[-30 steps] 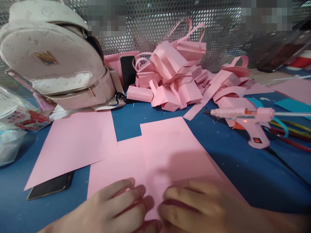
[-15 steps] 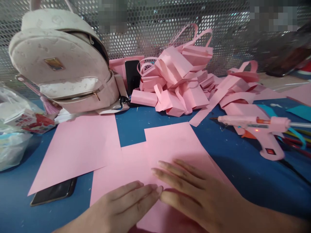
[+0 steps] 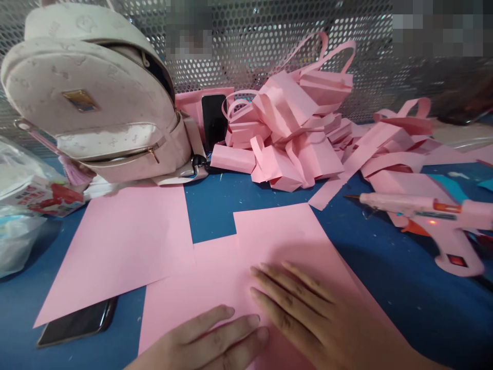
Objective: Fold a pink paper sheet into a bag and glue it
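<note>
Right hand [image 3: 323, 318] has uncurled since a second ago: now flat, fingers extended on the pink paper [image 3: 273, 228]. Left hand [image 3: 211, 341] open too, fingers loosely bent, just beside it. Paper lies layered on blue bench [image 3: 210, 208]; folded or separate sheets, cannot tell. Likely risk: uneven hand pressure skewing the layers.

The near sheets [image 3: 285, 231] are plain pale pink, as are the left sheet [image 3: 127, 246] and the paper pile [image 3: 285, 103]. Deep blue desk [image 3: 211, 205], flecked white. The backpack [image 3: 42, 87] is cream shading to blush, faintly motif-printed, with a gold plate [image 3: 80, 100] and mauve-pink tassel [image 3: 76, 169]. Pink glue gun [image 3: 449, 239], orange trigger [image 3: 416, 227], red switch [image 3: 457, 261]. Silvery-grey panel [image 3: 250, 64], dotted all over. The blurred object [image 3: 466, 110] far right seems dark brown.
</note>
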The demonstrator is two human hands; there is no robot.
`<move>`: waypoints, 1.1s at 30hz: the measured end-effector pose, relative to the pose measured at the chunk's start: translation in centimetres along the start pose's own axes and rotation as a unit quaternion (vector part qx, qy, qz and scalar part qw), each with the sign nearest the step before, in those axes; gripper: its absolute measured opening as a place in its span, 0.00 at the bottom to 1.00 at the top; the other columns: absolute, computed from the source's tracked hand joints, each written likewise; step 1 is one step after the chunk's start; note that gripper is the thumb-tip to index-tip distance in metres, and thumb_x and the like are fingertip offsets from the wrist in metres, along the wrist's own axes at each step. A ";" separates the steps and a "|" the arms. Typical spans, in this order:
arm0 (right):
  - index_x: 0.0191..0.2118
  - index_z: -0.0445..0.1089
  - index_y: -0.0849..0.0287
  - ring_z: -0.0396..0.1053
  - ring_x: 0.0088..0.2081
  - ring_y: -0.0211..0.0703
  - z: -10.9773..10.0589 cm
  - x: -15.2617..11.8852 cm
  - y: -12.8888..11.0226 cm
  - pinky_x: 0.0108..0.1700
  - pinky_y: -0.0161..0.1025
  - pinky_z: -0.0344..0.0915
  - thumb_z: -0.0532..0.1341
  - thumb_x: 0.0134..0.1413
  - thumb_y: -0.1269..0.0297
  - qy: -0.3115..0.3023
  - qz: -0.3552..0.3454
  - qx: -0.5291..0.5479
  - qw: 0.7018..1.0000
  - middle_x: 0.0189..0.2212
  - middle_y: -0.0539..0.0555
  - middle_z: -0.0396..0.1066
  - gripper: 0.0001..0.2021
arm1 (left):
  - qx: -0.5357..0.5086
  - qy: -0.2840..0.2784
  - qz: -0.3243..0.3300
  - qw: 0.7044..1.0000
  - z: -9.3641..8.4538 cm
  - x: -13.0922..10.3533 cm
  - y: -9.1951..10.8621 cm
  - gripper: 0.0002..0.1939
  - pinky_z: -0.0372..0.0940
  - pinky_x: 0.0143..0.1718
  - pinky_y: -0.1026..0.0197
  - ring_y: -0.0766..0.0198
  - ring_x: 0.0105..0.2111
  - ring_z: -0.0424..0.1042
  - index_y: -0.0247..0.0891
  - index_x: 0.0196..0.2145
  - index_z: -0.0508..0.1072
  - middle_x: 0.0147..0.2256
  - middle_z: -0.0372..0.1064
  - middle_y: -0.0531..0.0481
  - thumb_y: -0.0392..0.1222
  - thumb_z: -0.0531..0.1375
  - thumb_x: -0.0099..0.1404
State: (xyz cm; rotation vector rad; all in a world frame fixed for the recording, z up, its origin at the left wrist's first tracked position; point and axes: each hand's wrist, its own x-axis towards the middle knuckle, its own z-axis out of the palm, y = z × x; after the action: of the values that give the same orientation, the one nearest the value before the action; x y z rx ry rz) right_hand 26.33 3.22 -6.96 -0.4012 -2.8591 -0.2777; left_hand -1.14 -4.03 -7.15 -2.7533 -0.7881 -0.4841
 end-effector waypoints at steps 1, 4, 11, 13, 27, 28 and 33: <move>0.71 0.52 0.68 0.41 0.73 0.56 -0.1 0.1 0.1 0.71 0.52 0.50 0.54 0.63 0.67 -0.002 0.007 0.003 1.000 0.72 0.59 0.48 0.32 | -0.011 -0.009 0.000 1.000 -0.1 0.0 -0.1 0.21 0.51 0.69 0.61 0.68 0.68 0.56 0.34 0.64 0.65 0.69 0.55 0.54 0.38 0.46 0.79; 0.72 0.47 0.71 0.43 0.72 0.58 -1.0 0.6 1.0 0.70 0.53 0.53 0.54 0.66 0.53 -0.025 0.009 0.053 0.998 0.72 0.64 0.46 0.37 | -0.060 -0.047 -0.009 0.997 -0.6 0.1 -0.2 0.21 0.51 0.69 0.62 0.70 0.67 0.56 0.33 0.65 0.64 0.68 0.54 0.56 0.38 0.47 0.79; 0.73 0.44 0.66 0.42 0.73 0.61 -2.4 2.6 3.0 0.71 0.63 0.46 0.52 0.66 0.38 -0.117 0.085 0.231 0.962 0.73 0.66 0.42 0.44 | -0.149 -0.034 -0.036 0.988 -0.7 -0.1 -0.2 0.25 0.55 0.68 0.62 0.64 0.62 0.67 0.29 0.67 0.60 0.64 0.64 0.47 0.44 0.50 0.78; 0.73 0.45 0.67 0.40 0.73 0.61 -2.2 2.9 3.0 0.71 0.63 0.43 0.52 0.65 0.37 -0.112 0.100 0.249 0.957 0.73 0.67 0.42 0.44 | -0.151 -0.028 -0.027 0.988 -0.7 0.2 -0.3 0.27 0.57 0.67 0.63 0.64 0.61 0.68 0.27 0.67 0.60 0.63 0.66 0.45 0.48 0.51 0.78; 0.73 0.43 0.71 0.33 0.74 0.58 -3.0 5.7 3.2 0.73 0.58 0.36 0.55 0.66 0.45 -0.146 0.167 0.218 0.950 0.74 0.66 0.35 0.42 | -0.045 0.132 -0.034 0.990 -2.2 3.9 1.8 0.07 0.76 0.47 0.58 0.60 0.39 0.81 0.31 0.43 0.77 0.39 0.81 0.44 0.34 0.59 0.72; 0.73 0.43 0.70 0.33 0.74 0.58 -3.1 5.7 3.1 0.73 0.58 0.36 0.55 0.66 0.45 -0.142 0.167 0.216 0.952 0.74 0.66 0.35 0.42 | -0.035 0.143 -0.034 0.989 -1.5 4.2 2.1 0.06 0.77 0.45 0.57 0.60 0.36 0.81 0.32 0.41 0.77 0.36 0.81 0.44 0.33 0.59 0.71; 0.73 0.44 0.71 0.34 0.74 0.59 -2.8 5.3 2.9 0.73 0.58 0.37 0.54 0.67 0.44 -0.127 0.165 0.220 0.953 0.74 0.67 0.37 0.42 | -0.033 0.120 -0.046 0.991 -1.2 6.3 2.4 0.07 0.74 0.34 0.59 0.64 0.28 0.73 0.35 0.33 0.73 0.28 0.71 0.51 0.30 0.58 0.70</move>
State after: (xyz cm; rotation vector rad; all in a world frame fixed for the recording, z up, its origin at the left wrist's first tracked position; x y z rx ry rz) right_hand 22.80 6.65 -2.45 -0.8544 -2.9061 0.4979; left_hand 4.91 -3.44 -4.06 -2.6585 -0.8539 -0.8554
